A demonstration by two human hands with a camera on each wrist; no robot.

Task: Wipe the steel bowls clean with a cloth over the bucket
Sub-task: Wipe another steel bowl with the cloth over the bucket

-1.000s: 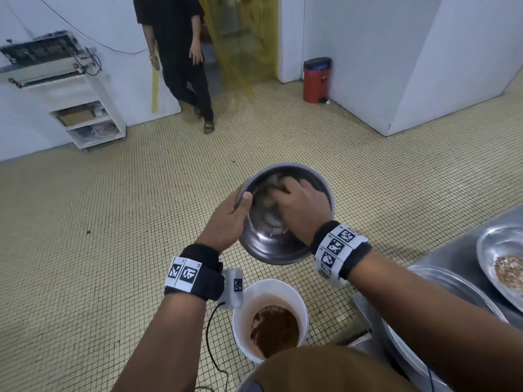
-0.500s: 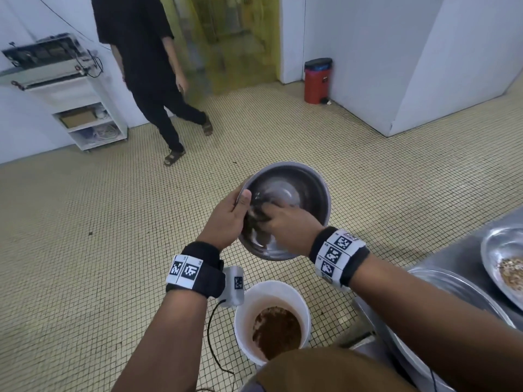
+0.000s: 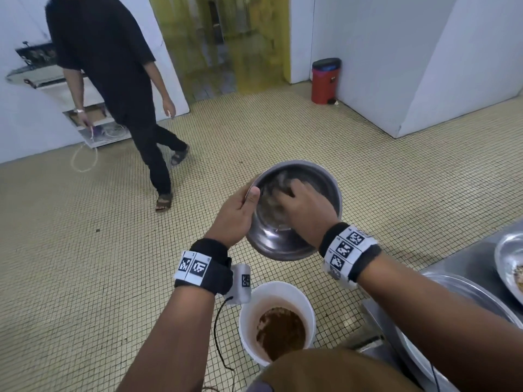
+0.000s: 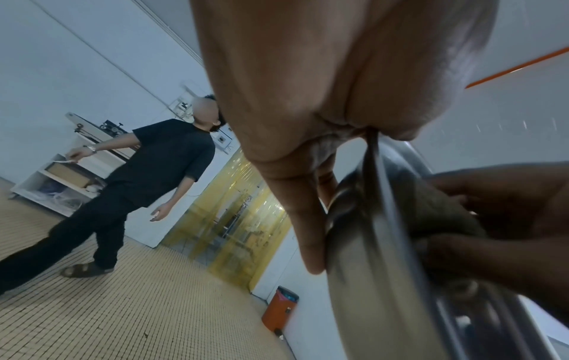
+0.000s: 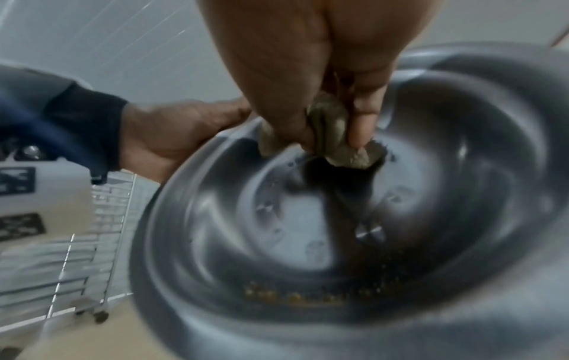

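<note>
Nearest, low in the head view: a white bucket (image 3: 276, 321) on the tiled floor (image 3: 113, 264), holding brown sludge, standing close to the person's body. To its right, the edge of a steel bench (image 3: 464, 258) carrying a large steel basin (image 3: 464, 295) and a shallow steel dish (image 3: 506, 256) with food scraps in it. Above the bucket and a little beyond it: one steel bowl (image 3: 285, 239), held in the air, mouth tilted toward the person. Left hand (image 3: 235, 215): grip curled over the bowl's left rim, thumb inside, fingers along the outer wall. Right hand (image 3: 305, 210): inside the bowl, fingers and thumb pinching a bunched grey-brown cloth (image 5: 335, 136) against the inner wall. Bowl interior, right wrist view: mostly bare steel, with a band of small yellowish crumbs (image 5: 295, 296) along the lower curve. Step in hand, by judgement: wiping the inside of this bowl, part done. Next move calls for dragging the cloth down through the crumb band and tipping the rim lower and back toward the bucket, so the loosened bits drop in, not onto the floor. Farther off: a person in black (image 3: 113, 80) walking on the tiles near a white shelf unit (image 3: 93, 128). Farthest: a red pedal bin (image 3: 325, 80) by the white wall, and a yellow strip curtain (image 3: 226, 43) in the doorway.
</note>
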